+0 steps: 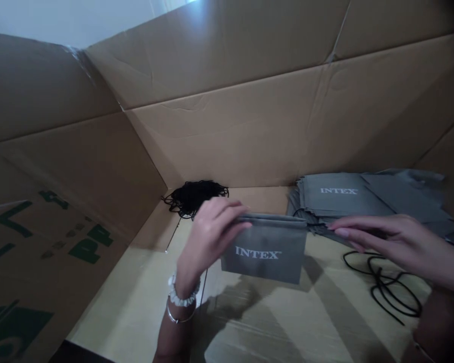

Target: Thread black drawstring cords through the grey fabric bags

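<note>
My left hand [219, 224] pinches the top left edge of a grey drawstring bag [263, 257] printed INTEX, which hangs upright just above the work surface. From the bag's top right corner a black cord [318, 225] comes out. My right hand [382, 237] is closed on that cord, thumb against fingers. Below my right hand, a loose black cord [389, 287] lies in loops on the surface; whether it joins the cord at the bag is hidden.
A heap of black cords [194, 196] lies at the back left corner. Several grey INTEX bags [336, 194] are stacked at the back right. Tall cardboard walls [230, 136] enclose the yellowish work surface [136, 287] at the back and sides.
</note>
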Tool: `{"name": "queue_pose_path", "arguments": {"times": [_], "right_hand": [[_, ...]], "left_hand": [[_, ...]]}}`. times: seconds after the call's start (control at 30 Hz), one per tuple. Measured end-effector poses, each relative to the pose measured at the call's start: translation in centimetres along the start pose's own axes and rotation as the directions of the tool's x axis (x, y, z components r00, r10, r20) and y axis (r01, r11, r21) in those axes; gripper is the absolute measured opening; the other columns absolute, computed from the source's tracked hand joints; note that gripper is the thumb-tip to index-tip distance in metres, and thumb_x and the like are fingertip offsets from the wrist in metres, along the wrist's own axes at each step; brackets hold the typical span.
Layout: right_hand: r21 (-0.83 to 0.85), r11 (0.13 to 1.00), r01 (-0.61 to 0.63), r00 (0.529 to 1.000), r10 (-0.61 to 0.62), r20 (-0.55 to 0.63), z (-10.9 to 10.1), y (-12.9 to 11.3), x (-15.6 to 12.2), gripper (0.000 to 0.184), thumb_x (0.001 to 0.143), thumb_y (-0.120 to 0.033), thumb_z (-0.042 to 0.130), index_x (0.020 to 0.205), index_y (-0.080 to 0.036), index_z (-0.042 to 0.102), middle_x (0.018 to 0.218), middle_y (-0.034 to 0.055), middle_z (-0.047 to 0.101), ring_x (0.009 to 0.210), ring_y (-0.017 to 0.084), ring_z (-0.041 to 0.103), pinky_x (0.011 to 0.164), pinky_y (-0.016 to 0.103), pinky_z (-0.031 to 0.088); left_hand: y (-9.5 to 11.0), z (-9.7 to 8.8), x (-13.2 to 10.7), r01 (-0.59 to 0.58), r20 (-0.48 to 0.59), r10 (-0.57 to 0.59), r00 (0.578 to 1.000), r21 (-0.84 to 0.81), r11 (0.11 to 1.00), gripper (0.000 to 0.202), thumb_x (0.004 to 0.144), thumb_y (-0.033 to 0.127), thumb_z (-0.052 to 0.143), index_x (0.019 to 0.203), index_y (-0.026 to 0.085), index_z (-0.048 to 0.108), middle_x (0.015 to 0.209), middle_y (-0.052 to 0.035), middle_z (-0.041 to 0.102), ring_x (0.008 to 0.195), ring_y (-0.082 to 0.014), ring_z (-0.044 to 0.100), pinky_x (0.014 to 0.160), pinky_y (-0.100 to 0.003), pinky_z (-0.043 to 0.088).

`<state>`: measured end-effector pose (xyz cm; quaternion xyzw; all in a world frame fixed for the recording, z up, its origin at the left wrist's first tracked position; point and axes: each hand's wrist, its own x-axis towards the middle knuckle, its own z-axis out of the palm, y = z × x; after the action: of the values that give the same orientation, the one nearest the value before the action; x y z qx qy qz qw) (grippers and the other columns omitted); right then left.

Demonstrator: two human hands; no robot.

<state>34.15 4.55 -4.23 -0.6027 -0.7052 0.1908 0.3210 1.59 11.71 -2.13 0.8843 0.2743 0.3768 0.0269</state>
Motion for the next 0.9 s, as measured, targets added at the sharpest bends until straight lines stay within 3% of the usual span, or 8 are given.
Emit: {"name": "queue_pose_path", "arguments": {"times": [0.1, 0.2, 0.3, 0.37, 0.47, 0.53, 0.7, 0.9], "right_hand": [[0.094, 0.993, -0.073, 0.997, 0.075, -0.013, -0.7, 1.1, -0.4, 0.023, 0.083, -0.043, 0.065, 0.09, -0.026, 0.079, 0.091, 0.0079, 0.075, 0.069, 0.019, 0.069, 0.061, 0.022, 0.055], [0.125, 0.987, -0.098, 0.994, 0.103, -0.038, -1.1, 1.3, -0.6, 0.021, 0.082, -0.041, 0.067, 0.09, -0.026, 0.078, 0.086, 0.0077, 0.075, 0.065, 0.017, 0.068, 0.058, 0.02, 0.054], [0.134, 0.984, -0.116, 0.992, 0.121, -0.031, -1.3, 0.7, -0.8, 0.017, 0.084, -0.037, 0.067, 0.09, -0.026, 0.077, 0.088, 0.0076, 0.074, 0.071, 0.017, 0.068, 0.06, 0.019, 0.053], [0.136, 0.984, -0.118, 0.991, 0.124, -0.041, -1.4, 0.5, -1.0, 0.015, 0.086, -0.035, 0.066, 0.089, -0.026, 0.077, 0.084, 0.007, 0.073, 0.071, 0.017, 0.067, 0.061, 0.019, 0.053], [0.14, 0.984, -0.106, 0.992, 0.114, -0.055, -1.5, 0.7, -1.2, 0.014, 0.086, -0.034, 0.066, 0.088, -0.026, 0.077, 0.08, 0.0066, 0.072, 0.067, 0.016, 0.066, 0.06, 0.019, 0.052], [0.144, 0.984, -0.105, 0.992, 0.114, -0.055, -1.5, 1.0, -1.4, 0.014, 0.086, -0.033, 0.066, 0.089, -0.026, 0.077, 0.08, 0.0072, 0.072, 0.065, 0.016, 0.065, 0.058, 0.02, 0.051], [0.142, 0.982, -0.129, 0.991, 0.131, -0.005, -1.7, 0.6, -1.6, 0.013, 0.085, -0.036, 0.067, 0.09, -0.029, 0.077, 0.079, 0.0062, 0.072, 0.062, 0.017, 0.063, 0.058, 0.024, 0.052], [0.121, 0.989, -0.089, 0.995, 0.083, 0.053, -1.7, -0.7, -1.2, 0.016, 0.088, -0.037, 0.063, 0.088, -0.028, 0.076, 0.071, 0.0048, 0.069, 0.058, 0.015, 0.06, 0.055, 0.023, 0.049]], "left_hand": [[-0.5, -2.4, -0.6, 0.156, -0.205, -0.151, 0.967, 0.007, 0.988, 0.007, 0.092, 0.022, 0.062, 0.097, 0.02, 0.066, 0.094, -0.0033, 0.066, 0.089, -0.0153, 0.059, 0.077, -0.031, 0.048], [-0.6, -3.7, -1.3, 0.294, -0.171, -0.296, 0.94, -0.038, 0.955, 0.008, 0.091, 0.024, 0.063, 0.085, 0.02, 0.065, 0.074, 0.0014, 0.062, 0.066, -0.0105, 0.055, 0.059, -0.026, 0.043], [-0.4, -3.6, -1.6, 0.352, -0.119, -0.358, 0.926, -0.071, 0.933, 0.009, 0.089, 0.029, 0.066, 0.093, 0.021, 0.065, 0.076, 0.0015, 0.062, 0.065, -0.0102, 0.055, 0.057, -0.025, 0.043], [-0.1, -3.2, -1.5, 0.312, -0.18, -0.311, 0.933, -0.025, 0.95, 0.017, 0.086, 0.03, 0.07, 0.1, 0.022, 0.065, 0.083, -0.0012, 0.06, 0.073, -0.0125, 0.055, 0.063, -0.027, 0.046], [0.1, -2.7, -1.2, 0.187, -0.286, -0.131, 0.949, 0.179, 0.966, 0.029, 0.081, 0.029, 0.075, 0.109, 0.025, 0.067, 0.098, -0.0059, 0.052, 0.09, -0.0187, 0.051, 0.076, -0.034, 0.047], [0.1, -2.5, -1.0, 0.1, -0.268, -0.026, 0.963, 0.267, 0.958, 0.029, 0.081, 0.026, 0.074, 0.109, 0.027, 0.068, 0.106, -0.0073, 0.052, 0.099, -0.0221, 0.049, 0.082, -0.038, 0.047], [-0.3, -2.3, -0.7, -0.034, -0.12, 0.056, 0.991, 0.179, 0.983, 0.017, 0.086, 0.021, 0.068, 0.102, 0.027, 0.068, 0.11, -0.0056, 0.059, 0.103, -0.0227, 0.051, 0.087, -0.041, 0.046], [-0.9, -1.9, -0.4, -0.081, -0.1, 0.088, 0.991, 0.07, 0.994, 0.01, 0.088, 0.016, 0.066, 0.093, 0.024, 0.067, 0.098, -0.0019, 0.067, 0.098, -0.0201, 0.053, 0.087, -0.04, 0.042]]}}
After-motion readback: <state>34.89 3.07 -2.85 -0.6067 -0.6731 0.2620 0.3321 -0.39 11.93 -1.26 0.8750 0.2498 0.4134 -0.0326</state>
